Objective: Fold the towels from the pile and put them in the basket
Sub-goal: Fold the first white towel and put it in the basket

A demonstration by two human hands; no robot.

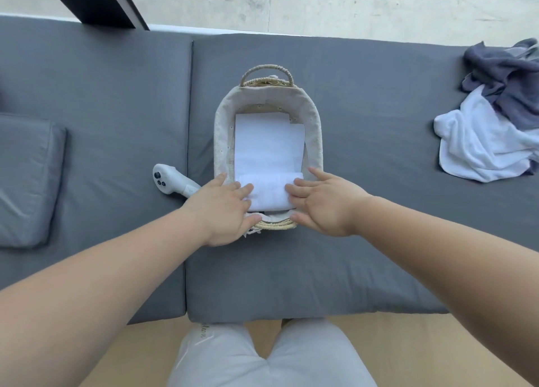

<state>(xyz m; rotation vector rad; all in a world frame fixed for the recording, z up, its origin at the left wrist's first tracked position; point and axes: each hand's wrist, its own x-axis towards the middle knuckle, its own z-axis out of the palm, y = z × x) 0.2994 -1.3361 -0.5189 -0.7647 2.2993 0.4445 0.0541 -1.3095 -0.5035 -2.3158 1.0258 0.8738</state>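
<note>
- Wicker lined with cream cloth, the basket [317, 130] stands on the grey seat cushion [364, 255] with one loop handle at the end far from you.
- Inside the basket, a flat folded white towel [267, 141] covers most of the bottom.
- A second folded towel [269, 194], also white, lies across the basket's near end and overlaps the near edge of the flat one.
- Your left hand [224, 208] lies flat on the left end of that second towel with fingers straight and spread. It grips nothing, and its thumb is down by the basket's near rim.
- Your right hand [323, 203] mirrors it on the towel's right end, fingers straight and gripping nothing, with the little finger out over the basket's right rim.
- Well to the right of the basket lies the pile, a crumpled white towel [478, 150] with a dark blue-grey towel [507, 77] heaped on its far side.
- Just left of the basket's near end lies a white handheld controller [169, 179], its handle partly hidden behind your left hand.
- Far to the left of the basket sits a grey pillow [26, 176].
</note>
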